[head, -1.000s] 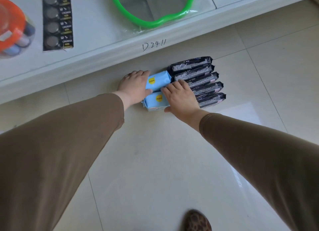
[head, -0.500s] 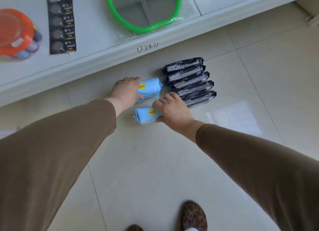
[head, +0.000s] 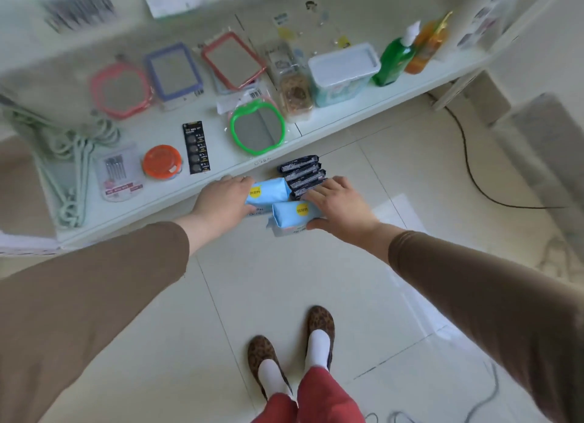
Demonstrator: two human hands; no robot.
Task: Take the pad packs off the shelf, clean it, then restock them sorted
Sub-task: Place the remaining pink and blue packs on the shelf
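Two light blue pad packs with yellow stickers are in my hands above the floor. My left hand (head: 222, 201) grips the farther blue pack (head: 270, 192) by its left end. My right hand (head: 339, 206) holds the nearer blue pack (head: 292, 215) by its right end. Behind them a row of several black pad packs (head: 301, 177) lies on the tiled floor, just in front of the white shelf (head: 347, 113). My right fingers partly cover the nearest black packs.
The low white shelf carries a green-rimmed mirror (head: 257, 130), a battery card (head: 196, 147), an orange-lidded jar (head: 161, 162), hangers (head: 72, 157), framed mirrors, a white tub (head: 343, 72) and a green bottle (head: 395, 59). A black cable (head: 471, 166) crosses the floor at right. My feet (head: 292, 346) stand below.
Both hands have lifted the blue packs off the floor. The camera has risen and pulled back, so the whole shelf and my feet now show.
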